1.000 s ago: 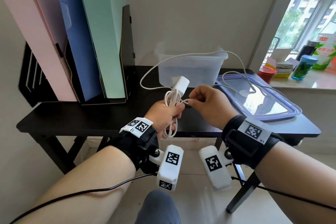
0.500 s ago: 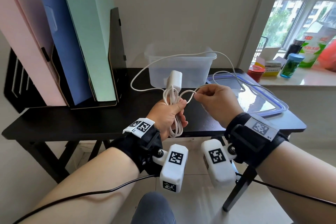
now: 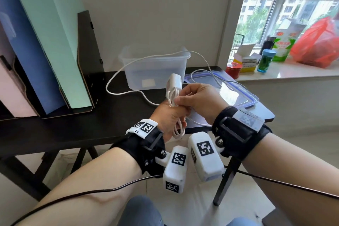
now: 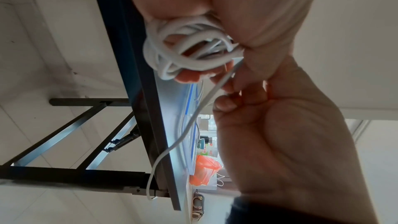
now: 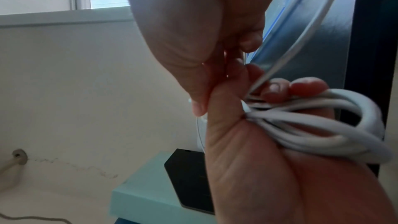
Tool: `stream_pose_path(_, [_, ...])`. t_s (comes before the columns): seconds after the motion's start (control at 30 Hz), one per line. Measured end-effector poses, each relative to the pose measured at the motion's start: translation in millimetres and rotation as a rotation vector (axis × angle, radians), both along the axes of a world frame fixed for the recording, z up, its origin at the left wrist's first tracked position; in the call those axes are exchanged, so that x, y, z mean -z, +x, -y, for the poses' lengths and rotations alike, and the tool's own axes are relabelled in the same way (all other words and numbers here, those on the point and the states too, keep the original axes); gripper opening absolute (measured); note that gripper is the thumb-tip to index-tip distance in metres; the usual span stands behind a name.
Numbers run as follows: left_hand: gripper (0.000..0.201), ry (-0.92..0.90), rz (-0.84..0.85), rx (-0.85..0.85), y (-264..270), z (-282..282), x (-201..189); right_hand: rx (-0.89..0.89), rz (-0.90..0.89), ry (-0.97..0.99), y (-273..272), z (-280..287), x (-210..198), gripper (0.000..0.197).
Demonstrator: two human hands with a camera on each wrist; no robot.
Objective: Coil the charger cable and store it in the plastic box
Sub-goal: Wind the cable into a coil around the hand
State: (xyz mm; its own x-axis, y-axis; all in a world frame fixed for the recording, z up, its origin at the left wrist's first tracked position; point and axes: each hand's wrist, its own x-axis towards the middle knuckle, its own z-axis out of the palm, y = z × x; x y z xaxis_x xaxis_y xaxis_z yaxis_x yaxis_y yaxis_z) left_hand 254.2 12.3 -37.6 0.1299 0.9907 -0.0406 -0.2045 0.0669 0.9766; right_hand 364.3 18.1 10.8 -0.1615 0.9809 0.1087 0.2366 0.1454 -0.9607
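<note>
My left hand (image 3: 171,115) grips a bundle of white cable loops (image 3: 178,131) with the white charger brick (image 3: 174,86) sticking up above it. The loops (image 4: 183,52) hang below the fist in the left wrist view, and the same loops (image 5: 323,125) show in the right wrist view. My right hand (image 3: 198,101) pinches the loose cable strand (image 4: 206,101) right against the bundle. The rest of the cable (image 3: 132,64) trails over the black table (image 3: 73,124) and across the clear plastic box (image 3: 156,68) standing at the back.
The box's blue-rimmed lid (image 3: 244,95) lies flat on the table's right end with cable on it. A black file rack with pink, blue and green folders (image 3: 45,51) fills the left side. Bottles, a red tin and a red bag (image 3: 315,42) sit on the windowsill.
My right hand has come in from the right with the strand and now meets the bundle in my left hand. The head view has shifted toward the window.
</note>
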Motion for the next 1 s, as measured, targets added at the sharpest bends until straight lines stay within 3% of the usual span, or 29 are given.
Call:
stream_pose_path(0.2, [0.012, -0.044, 0.058, -0.059, 15, -4, -6, 0.091, -0.044, 0.100, 15, 0, 8, 0.023])
stream_pose_path(0.37, [0.035, -0.004, 0.135, -0.160, 21, -11, -11, 0.088, 0.156, 0.038, 36, -4, 22, 0.026])
stream_pose_path(0.47, [0.032, -0.011, 0.218, -0.203, 25, -13, -15, 0.061, 0.195, -0.006, 44, 0, 30, 0.036])
stream_pose_path(0.57, [0.023, -0.036, 0.363, -0.205, 28, -16, -22, 0.053, 0.230, -0.006, 56, 5, 33, 0.029])
stream_pose_path(0.67, [0.026, -0.036, 0.469, -0.206, 24, -21, -29, 0.051, 0.382, 0.026, 66, 4, 36, 0.017])
stream_pose_path(0.73, [0.028, -0.037, 0.522, -0.203, 20, -23, -35, 0.111, 0.504, 0.056, 71, 2, 41, 0.009])
stream_pose_path(0.83, [0.030, -0.035, 0.554, -0.186, 26, -25, -38, 0.250, 0.601, 0.015, 90, 0, 47, 0.012])
stream_pose_path(0.9, [0.032, -0.085, 0.521, -0.076, 73, -16, -38, 0.440, 0.610, 0.003, 137, 16, 50, 0.013])
stream_pose_path(1.0, [0.032, -0.078, 0.500, -0.059, 82, -15, -37, 0.448, 0.555, 0.018, 145, 15, 52, 0.016])
